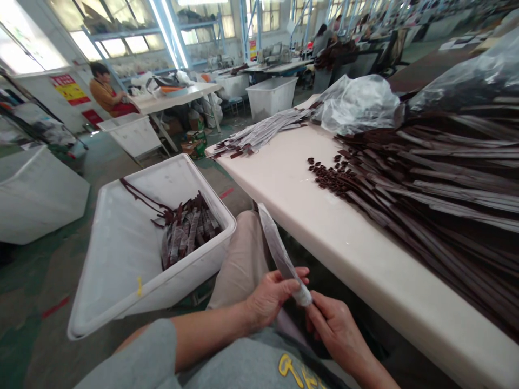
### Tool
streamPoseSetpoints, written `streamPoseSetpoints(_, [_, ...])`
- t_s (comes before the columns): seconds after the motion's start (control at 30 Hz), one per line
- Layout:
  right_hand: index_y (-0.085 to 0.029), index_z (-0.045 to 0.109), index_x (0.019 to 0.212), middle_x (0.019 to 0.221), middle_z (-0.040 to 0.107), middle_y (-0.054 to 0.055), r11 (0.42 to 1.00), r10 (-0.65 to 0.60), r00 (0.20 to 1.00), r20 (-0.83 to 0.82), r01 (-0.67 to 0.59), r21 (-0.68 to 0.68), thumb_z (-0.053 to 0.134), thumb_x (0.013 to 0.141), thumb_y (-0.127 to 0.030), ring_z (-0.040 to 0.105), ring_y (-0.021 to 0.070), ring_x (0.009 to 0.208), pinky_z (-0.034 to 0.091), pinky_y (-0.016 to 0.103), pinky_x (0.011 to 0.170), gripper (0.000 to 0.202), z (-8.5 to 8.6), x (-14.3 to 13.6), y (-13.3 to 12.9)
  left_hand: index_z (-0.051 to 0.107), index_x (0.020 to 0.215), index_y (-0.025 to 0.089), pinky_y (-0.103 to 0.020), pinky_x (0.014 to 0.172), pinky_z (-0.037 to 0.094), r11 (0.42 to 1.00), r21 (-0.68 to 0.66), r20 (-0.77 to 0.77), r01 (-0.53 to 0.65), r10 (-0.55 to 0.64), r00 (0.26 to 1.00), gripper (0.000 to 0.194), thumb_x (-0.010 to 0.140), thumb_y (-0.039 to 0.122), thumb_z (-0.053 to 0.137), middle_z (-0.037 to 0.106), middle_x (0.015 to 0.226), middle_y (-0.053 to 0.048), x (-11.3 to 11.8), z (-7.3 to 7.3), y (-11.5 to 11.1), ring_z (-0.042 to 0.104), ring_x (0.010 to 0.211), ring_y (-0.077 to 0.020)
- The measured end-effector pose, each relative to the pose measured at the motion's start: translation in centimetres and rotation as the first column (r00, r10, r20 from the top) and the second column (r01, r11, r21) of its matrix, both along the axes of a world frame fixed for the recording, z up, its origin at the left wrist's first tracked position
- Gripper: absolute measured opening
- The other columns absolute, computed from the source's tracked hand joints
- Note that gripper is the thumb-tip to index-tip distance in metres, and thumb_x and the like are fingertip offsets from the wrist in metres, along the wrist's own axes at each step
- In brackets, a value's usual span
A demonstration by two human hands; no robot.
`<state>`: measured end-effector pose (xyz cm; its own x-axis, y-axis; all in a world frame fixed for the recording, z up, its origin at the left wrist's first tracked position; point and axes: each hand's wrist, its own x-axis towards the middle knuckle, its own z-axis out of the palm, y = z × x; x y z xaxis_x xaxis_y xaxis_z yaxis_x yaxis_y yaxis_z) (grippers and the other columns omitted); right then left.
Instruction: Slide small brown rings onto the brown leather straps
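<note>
We can read almost no text here; yellow print on the grey shirt (298,373) at the bottom edge shows only the tops of a few characters, perhaps a "Q" first, the rest cut off; a red and yellow sign (70,89) on the far wall carries lines of characters too small and blurred for us to make out; a second red sign (93,117) below it and a red and yellow notice (253,49) on a distant pillar are equally unreadable.
</note>
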<state>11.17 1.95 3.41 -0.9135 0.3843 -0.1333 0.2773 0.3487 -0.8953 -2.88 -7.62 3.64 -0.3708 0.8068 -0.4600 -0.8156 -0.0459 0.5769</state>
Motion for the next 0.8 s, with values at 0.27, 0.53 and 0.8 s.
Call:
streamPoseSetpoints(0.27, [-0.022, 0.057, 0.078, 0.057, 0.056, -0.002, 0.997, -0.071, 0.996, 0.044, 0.073, -0.030, 0.036, 0.100, -0.058, 0.053, 0.0170, 0.046, 0.040, 0.027, 0.046, 0.046, -1.1, 1.7, -0.1, 0.077, 0.091, 0.013, -0.023, 0.074, 0.053, 0.997, -0.038, -0.036, -0.068, 0.067, 0.997, 0.040, 0.061, 0.038, 0.089, 0.076, 0.097, -0.008, -0.2, 0.5, 0.5, 0.067, 0.083, -0.0147])
streamPoseSetpoints(0.53, [-0.022, 0.055, 0.074, 0.059, 0.055, -0.001, 0.999, -0.001, 1.000, -0.006, 0.002, 0.033, 0.034, 0.102, -0.053, 0.054, 0.0169, 0.050, 0.040, 0.028, 0.049, 0.047, -0.2, 3.2, 0.4, 0.073, 0.110, 0.022, -0.027, 0.080, 0.055, 0.987, 0.118, -0.002, -0.110, 0.111, 0.994, 0.056, 0.061, 0.047, 0.088, 0.072, 0.117, -0.006, -2.4, 2.3, 1.4, 0.068, 0.098, -0.0188])
streamPoseSetpoints(0.8, [-0.023, 0.052, 0.069, 0.057, 0.056, -0.002, 0.991, -0.130, 0.990, -0.052, 0.131, 0.008, 0.038, 0.101, -0.054, 0.053, 0.0163, 0.049, 0.039, 0.028, 0.049, 0.046, 0.1, 2.8, 0.7, 0.078, 0.093, 0.014, -0.031, 0.090, 0.050, 0.992, -0.024, -0.190, 0.123, -0.125, 0.974, 0.038, 0.064, 0.036, 0.087, 0.073, 0.113, -0.012, 2.1, 1.2, 0.6, 0.066, 0.097, -0.0210])
